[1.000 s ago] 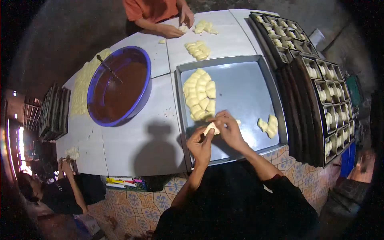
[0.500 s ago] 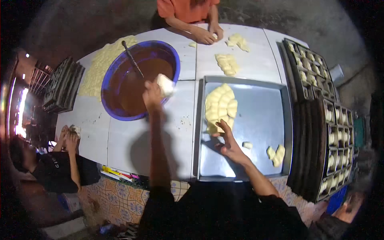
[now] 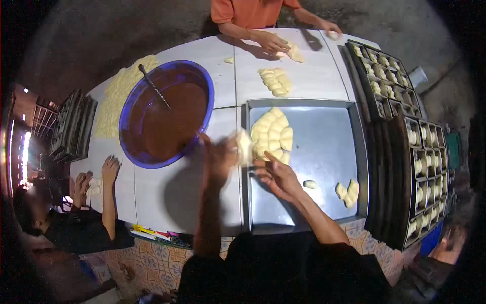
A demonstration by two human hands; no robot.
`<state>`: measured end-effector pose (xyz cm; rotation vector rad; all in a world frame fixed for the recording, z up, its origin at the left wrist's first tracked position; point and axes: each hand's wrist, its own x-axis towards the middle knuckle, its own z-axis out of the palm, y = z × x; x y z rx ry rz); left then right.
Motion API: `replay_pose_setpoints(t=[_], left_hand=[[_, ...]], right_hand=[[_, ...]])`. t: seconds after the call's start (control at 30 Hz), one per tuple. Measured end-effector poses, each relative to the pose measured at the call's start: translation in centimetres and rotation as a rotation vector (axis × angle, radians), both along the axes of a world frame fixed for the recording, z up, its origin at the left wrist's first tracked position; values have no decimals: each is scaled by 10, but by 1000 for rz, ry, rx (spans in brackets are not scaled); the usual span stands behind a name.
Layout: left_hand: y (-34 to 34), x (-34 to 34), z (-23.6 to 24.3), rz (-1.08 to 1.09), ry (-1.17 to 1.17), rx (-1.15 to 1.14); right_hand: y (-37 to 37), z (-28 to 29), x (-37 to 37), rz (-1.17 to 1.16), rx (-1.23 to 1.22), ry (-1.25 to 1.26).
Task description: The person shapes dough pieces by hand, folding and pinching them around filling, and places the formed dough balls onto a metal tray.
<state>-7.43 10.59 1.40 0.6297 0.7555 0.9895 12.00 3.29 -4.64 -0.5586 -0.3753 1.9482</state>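
Blurred by motion, my left hand (image 3: 220, 157) holds a pale dough piece (image 3: 244, 147) between the purple basin (image 3: 201, 116) of brown contents and the metal tray (image 3: 321, 144). My right hand (image 3: 276, 175) is over the tray's left side, fingers apart, at the lower edge of a cluster of pale dough pieces (image 3: 271, 129); whether they touch the cluster, I cannot tell. A small dough piece (image 3: 310, 184) and a forked dough piece (image 3: 348, 193) lie at the right of the tray. A dark-handled utensil (image 3: 154, 86) rests in the basin.
Divided molds with dough (image 3: 420, 182) are stacked at the right. Dark stacked molds (image 3: 71, 121) and a dough sheet (image 3: 114, 104) are at the left. A co-worker (image 3: 250, 15) handles dough across the white table (image 3: 202, 218); another (image 3: 66, 228) works at the lower left.
My left hand first went leftward to the basin with a pale piece, then came back right toward the tray. My right hand stays at the cluster. The far co-worker's hands have moved apart.
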Motion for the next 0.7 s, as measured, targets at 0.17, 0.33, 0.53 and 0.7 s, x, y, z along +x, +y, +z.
replay_pose_setpoints(t=[0.17,0.33,0.53,0.7], left_hand=[[-78,65,-11,223,200,-34],[-116,75,-26,150,539,295],[-141,85,-26,-13,380,275],[-154,100,-31,-83,529,103]], right_hand=[[-20,18,-6,-252,-55,-611],[-56,22,19,-388,867,-1460],[-75,24,47,-447,421,-904],[-98,21,62,-280,709,-1184]])
